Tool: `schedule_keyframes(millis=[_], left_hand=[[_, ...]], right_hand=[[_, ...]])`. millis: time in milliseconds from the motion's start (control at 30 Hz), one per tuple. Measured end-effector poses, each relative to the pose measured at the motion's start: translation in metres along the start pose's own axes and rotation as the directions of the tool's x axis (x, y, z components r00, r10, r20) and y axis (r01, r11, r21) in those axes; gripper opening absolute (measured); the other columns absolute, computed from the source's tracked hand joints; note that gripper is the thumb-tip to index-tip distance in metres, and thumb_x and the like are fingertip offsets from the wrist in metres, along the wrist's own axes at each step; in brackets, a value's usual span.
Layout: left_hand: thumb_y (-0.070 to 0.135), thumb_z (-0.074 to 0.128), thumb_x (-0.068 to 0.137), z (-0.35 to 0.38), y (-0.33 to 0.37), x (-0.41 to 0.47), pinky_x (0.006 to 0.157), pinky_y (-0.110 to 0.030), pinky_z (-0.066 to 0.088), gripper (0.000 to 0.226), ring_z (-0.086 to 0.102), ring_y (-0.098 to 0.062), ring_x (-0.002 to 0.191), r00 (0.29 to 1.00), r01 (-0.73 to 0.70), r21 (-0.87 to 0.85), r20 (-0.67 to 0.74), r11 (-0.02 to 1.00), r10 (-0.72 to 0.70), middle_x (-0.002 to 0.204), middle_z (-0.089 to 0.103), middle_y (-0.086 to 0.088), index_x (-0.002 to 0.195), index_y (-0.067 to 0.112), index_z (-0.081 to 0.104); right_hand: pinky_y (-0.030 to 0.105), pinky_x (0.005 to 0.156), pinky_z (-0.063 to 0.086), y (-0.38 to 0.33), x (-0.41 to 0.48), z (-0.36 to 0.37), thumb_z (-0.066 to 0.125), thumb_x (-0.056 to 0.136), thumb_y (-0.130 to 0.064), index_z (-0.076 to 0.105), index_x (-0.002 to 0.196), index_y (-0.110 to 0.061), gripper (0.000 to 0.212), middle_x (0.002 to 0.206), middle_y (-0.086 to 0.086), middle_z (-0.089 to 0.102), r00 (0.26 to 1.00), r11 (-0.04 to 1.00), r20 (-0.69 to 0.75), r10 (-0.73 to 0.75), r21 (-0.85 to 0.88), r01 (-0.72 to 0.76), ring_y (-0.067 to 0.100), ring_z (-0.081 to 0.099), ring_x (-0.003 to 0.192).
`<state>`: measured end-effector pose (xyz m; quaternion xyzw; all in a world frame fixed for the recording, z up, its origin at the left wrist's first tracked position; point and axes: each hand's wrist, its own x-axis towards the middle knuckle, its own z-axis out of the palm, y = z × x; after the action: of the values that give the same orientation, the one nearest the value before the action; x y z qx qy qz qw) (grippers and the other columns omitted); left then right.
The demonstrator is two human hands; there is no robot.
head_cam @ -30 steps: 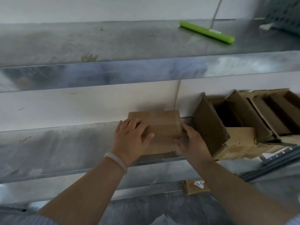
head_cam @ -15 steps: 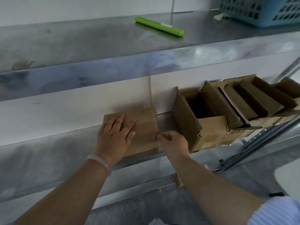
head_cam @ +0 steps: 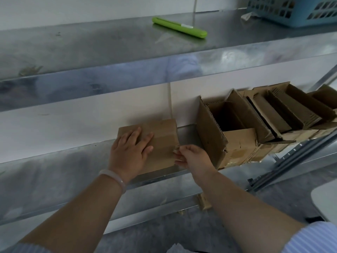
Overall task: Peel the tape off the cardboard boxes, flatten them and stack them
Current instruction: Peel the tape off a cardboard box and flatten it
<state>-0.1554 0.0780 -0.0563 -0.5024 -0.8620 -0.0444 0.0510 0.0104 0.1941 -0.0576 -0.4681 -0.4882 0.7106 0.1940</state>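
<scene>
Your left hand (head_cam: 130, 152) lies flat, fingers spread, pressing the small closed brown cardboard box (head_cam: 162, 139) onto the lower steel shelf (head_cam: 54, 167); at the box's right edge your right hand (head_cam: 191, 157) pinches a crumpled end of pale tape (head_cam: 176, 149) — peeling looks barely begun; flattening and stacking remain. Just right, the row of opened brown cartons (head_cam: 237, 141) crowds the pull — bare shelf lies leftward; the box sits near the front lip.

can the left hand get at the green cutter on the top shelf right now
Probably yes. The left hand rests flat on the box, holding nothing, and the green cutter lies uncovered on the upper shelf; the hand must first clear that shelf's edge.
</scene>
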Motion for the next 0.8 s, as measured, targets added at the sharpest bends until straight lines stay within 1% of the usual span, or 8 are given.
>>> schedule_keyframes(millis=[167,267,333,400,500,633,733,800], left_hand=[[0.065,0.002,0.086,-0.001,-0.003,-0.001,0.111,-0.043,0.025,0.068,0.031,-0.027,0.138,1.0,-0.006,-0.033,0.023,0.999,0.006,0.154,0.034,0.001,0.142,0.047,0.036],[0.067,0.001,0.083,-0.001,-0.008,-0.002,0.113,-0.041,0.022,0.069,0.027,-0.024,0.14,0.999,-0.013,-0.054,0.041,0.998,0.015,0.155,0.029,0.005,0.142,0.05,0.032],[0.067,0.006,0.084,-0.002,-0.01,-0.003,0.112,-0.042,0.024,0.067,0.031,-0.024,0.138,1.0,-0.022,-0.065,0.019,0.998,0.023,0.153,0.034,0.004,0.14,0.049,0.037],[0.066,0.011,0.085,-0.002,-0.013,-0.003,0.11,-0.043,0.027,0.064,0.035,-0.024,0.136,0.999,-0.033,-0.081,0.011,0.996,0.034,0.151,0.038,0.004,0.138,0.048,0.041],[0.066,0.016,0.086,0.0,-0.018,-0.004,0.109,-0.045,0.03,0.06,0.038,-0.025,0.134,0.998,-0.063,-0.113,0.011,0.992,0.064,0.149,0.04,0.005,0.136,0.048,0.045],[0.066,0.018,0.086,-0.001,-0.022,-0.006,0.11,-0.046,0.03,0.059,0.037,-0.025,0.134,0.996,-0.081,-0.154,0.012,0.985,0.084,0.15,0.04,0.006,0.135,0.049,0.046],[0.064,0.022,0.087,-0.002,-0.024,-0.008,0.108,-0.047,0.034,0.056,0.04,-0.024,0.132,0.994,-0.112,-0.175,-0.017,0.978,0.111,0.147,0.043,0.005,0.134,0.047,0.048],[0.064,0.025,0.086,-0.003,-0.025,-0.008,0.107,-0.046,0.034,0.055,0.041,-0.023,0.13,0.993,-0.118,-0.196,-0.021,0.973,0.116,0.145,0.045,0.006,0.131,0.047,0.051]], right_hand=[[0.032,0.083,0.058,-0.02,-0.005,-0.013,0.063,0.092,-0.015,0.067,0.096,-0.013,0.006,0.089,0.005,0.072,0.993,0.996,-0.081,-0.089,-0.026,0.087,0.018,0.07,0.087],[0.034,0.083,0.058,-0.031,0.002,-0.019,0.067,0.09,-0.026,0.067,0.096,-0.019,0.009,0.09,0.0,0.072,0.975,0.962,-0.105,-0.194,-0.214,0.168,0.018,0.069,0.089],[0.037,0.085,0.058,-0.035,0.006,-0.021,0.07,0.087,-0.032,0.067,0.095,-0.023,0.012,0.088,-0.005,0.071,0.96,0.913,-0.111,-0.257,-0.353,0.204,0.015,0.068,0.087],[0.035,0.086,0.057,-0.036,0.008,-0.02,0.072,0.085,-0.035,0.068,0.095,-0.025,0.015,0.088,-0.009,0.069,0.946,0.893,-0.132,-0.297,-0.39,0.226,0.01,0.066,0.086],[0.03,0.083,0.056,-0.034,0.004,-0.014,0.077,0.081,-0.029,0.067,0.093,-0.024,0.016,0.088,-0.009,0.069,0.941,0.909,-0.131,-0.312,-0.329,0.256,0.01,0.065,0.086],[0.011,0.06,0.044,-0.031,0.0,-0.009,0.077,0.081,-0.018,0.06,0.091,-0.024,0.021,0.082,-0.009,0.066,0.904,0.854,-0.126,-0.408,-0.402,0.329,0.004,0.062,0.077],[0.015,0.066,0.05,-0.027,-0.001,-0.005,0.075,0.083,-0.014,0.055,0.1,-0.027,0.029,0.082,-0.009,0.067,0.862,0.794,-0.114,-0.494,-0.462,0.394,0.004,0.064,0.078],[0.017,0.072,0.052,-0.022,-0.001,-0.003,0.072,0.086,-0.015,0.058,0.101,-0.029,0.025,0.084,-0.012,0.066,0.844,0.724,-0.068,-0.531,-0.553,0.411,0.001,0.063,0.079]])
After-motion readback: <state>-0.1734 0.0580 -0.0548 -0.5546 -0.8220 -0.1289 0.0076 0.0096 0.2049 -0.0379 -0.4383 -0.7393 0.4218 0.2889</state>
